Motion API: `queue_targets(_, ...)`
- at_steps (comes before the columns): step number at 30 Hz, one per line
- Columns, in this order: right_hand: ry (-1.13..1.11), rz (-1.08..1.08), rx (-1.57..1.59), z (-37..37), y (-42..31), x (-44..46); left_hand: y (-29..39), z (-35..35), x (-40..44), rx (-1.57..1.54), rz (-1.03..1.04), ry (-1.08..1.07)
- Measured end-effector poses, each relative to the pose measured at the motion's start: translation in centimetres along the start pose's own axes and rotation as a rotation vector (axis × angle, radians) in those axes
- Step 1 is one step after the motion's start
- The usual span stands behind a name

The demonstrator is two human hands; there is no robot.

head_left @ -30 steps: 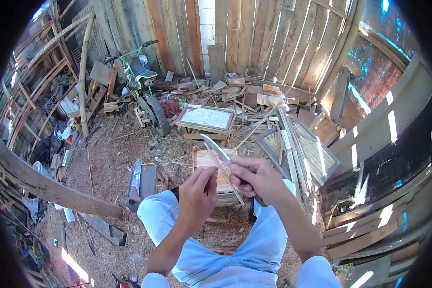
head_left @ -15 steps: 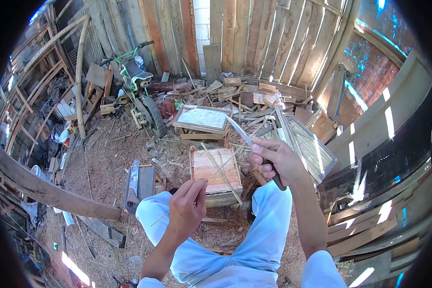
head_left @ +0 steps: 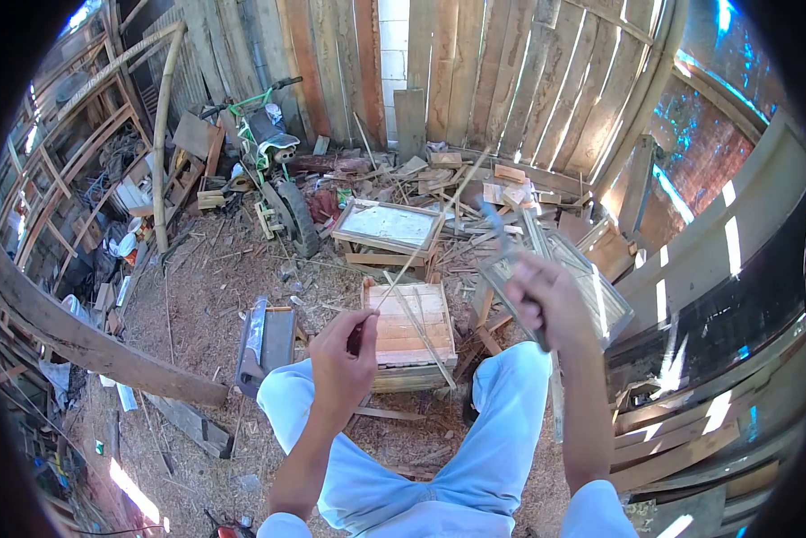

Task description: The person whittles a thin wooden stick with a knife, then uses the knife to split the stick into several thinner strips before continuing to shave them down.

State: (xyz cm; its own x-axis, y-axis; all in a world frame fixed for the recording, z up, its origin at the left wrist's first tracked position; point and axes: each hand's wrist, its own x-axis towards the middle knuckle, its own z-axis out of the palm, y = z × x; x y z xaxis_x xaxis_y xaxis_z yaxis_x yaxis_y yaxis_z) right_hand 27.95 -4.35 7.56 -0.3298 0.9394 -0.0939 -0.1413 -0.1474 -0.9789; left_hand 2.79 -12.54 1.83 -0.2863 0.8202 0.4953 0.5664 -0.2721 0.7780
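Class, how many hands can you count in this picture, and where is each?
2: the left hand, near the wooden box, pinches a thin strip; the right hand, above the right knee in the picture, grips a blurred knife.

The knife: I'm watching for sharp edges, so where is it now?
In the head view, the knife is right of centre, held in the right hand, pictured above the right knee.
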Motion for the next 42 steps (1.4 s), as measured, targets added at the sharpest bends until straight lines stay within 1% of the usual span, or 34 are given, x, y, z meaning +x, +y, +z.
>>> queue_targets(1, -0.075, 0.011, 0.0, 1.1, 0.4, -0.7, 0.3, 0.5, 0.2, -0.001, 0.002, -0.002)
queue_targets(2, -0.073, 0.009, 0.002, 1.9, 0.9, -0.9, 0.7, 0.9, 0.3, -0.031, 0.017, 0.0)
queue_targets(4, -0.116, -0.007, 0.178, 3.0, 2.0, -0.9, 1.2, 1.3, 0.2, -0.059, 0.036, -0.004)
queue_targets(5, -0.035, -0.079, 0.226, 3.1, 2.1, -0.7, 1.4, 1.5, -0.1, -0.086, 0.015, -0.026)
queue_targets(6, -0.032, -0.083, 0.228, 3.0, 2.0, -0.2, 1.5, 1.5, -0.3, -0.112, -0.004, -0.048)
queue_targets(8, 0.276, -0.278, 0.15, 2.5, 1.1, 1.3, 1.0, 1.8, -1.0, -0.122, -0.003, -0.065)
queue_targets(9, 0.337, -0.29, 0.18, 2.5, 0.7, 1.8, 0.9, 2.0, -1.3, -0.131, -0.007, -0.079)
queue_targets(10, 0.343, -0.297, 0.181, 2.4, 0.6, 2.3, 1.1, 2.0, -1.3, -0.134, 0.001, -0.084)
queue_targets(12, 0.314, -0.347, 0.113, 2.2, 0.4, 3.0, 1.5, 2.0, -1.5, -0.115, -0.022, -0.112)
queue_targets(14, 0.335, -0.344, 0.116, 2.6, -0.1, 3.2, 1.7, 2.1, -1.6, -0.151, -0.03, -0.128)
queue_targets(16, 0.303, -0.297, 0.211, 2.9, -0.7, 3.2, 1.7, 2.2, -1.6, -0.183, -0.041, -0.135)
queue_targets(18, 0.275, -0.304, 0.173, 3.1, -0.8, 3.0, 1.4, 2.2, -1.5, -0.234, -0.111, -0.229)
queue_targets(19, 0.249, -0.311, 0.135, 3.3, -0.8, 2.8, 1.5, 2.4, -1.2, -0.23, -0.114, -0.224)
queue_targets(21, 0.222, -0.281, 0.078, 3.9, -0.8, 2.5, 2.2, 3.5, -0.2, -0.343, -0.129, -0.216)
queue_targets(22, 0.204, -0.256, 0.019, 4.1, -0.8, 2.3, 2.5, 3.7, 0.2, -0.341, -0.134, -0.211)
queue_targets(23, 0.2, -0.255, 0.018, 4.3, -0.8, 2.3, 2.7, 4.0, 0.8, -0.413, -0.168, -0.222)
queue_targets(25, 0.232, -0.303, 0.038, 4.6, -1.1, 2.4, 3.1, 4.6, 1.5, -0.54, -0.201, -0.225)
queue_targets(26, 0.232, -0.307, 0.036, 4.5, -1.2, 2.3, 3.2, 4.8, 1.7, -0.542, -0.198, -0.225)
queue_targets(28, 0.254, -0.341, 0.007, 4.6, -1.1, 2.3, 3.2, 4.9, 1.8, -0.633, -0.289, -0.254)
queue_targets(29, 0.25, -0.341, 0.009, 4.5, -1.0, 2.2, 3.1, 5.0, 1.8, -0.63, -0.289, -0.252)
queue_targets(31, 0.233, -0.304, -0.269, 4.2, -0.5, 2.1, 2.9, 5.3, 1.8, -0.681, -0.299, -0.238)
queue_targets(32, 0.231, -0.302, -0.27, 4.3, -0.2, 2.1, 2.8, 5.3, 1.8, -0.682, -0.302, -0.236)
queue_targets(34, 0.213, -0.423, -0.311, 4.8, 0.4, 2.2, 2.7, 5.2, 1.7, -0.66, -0.344, -0.264)
queue_targets(35, 0.19, -0.373, -0.335, 4.6, 0.5, 2.3, 2.7, 5.2, 1.6, -0.658, -0.347, -0.26)
queue_targets(36, 0.185, -0.372, -0.332, 4.5, 0.8, 2.5, 2.7, 5.2, 1.6, -0.689, -0.355, -0.255)
queue_targets(38, 0.181, -0.456, -0.28, 4.7, 1.5, 3.1, 2.9, 5.2, 1.7, -0.716, -0.362, -0.241)
queue_targets(39, 0.175, -0.458, -0.279, 4.9, 1.5, 3.0, 3.0, 5.3, 2.0, -0.804, -0.429, -0.231)
queue_targets(40, 0.168, -0.389, -0.339, 5.2, 1.5, 2.8, 3.0, 5.3, 2.2, -0.894, -0.494, -0.22)
queue_targets(41, 0.162, -0.32, -0.401, 5.3, 1.6, 2.6, 3.0, 5.4, 2.4, -0.896, -0.491, -0.216)
queue_targets(42, 0.159, -0.32, -0.404, 5.3, 1.7, 2.5, 2.7, 5.6, 2.6, -0.851, -0.456, -0.208)
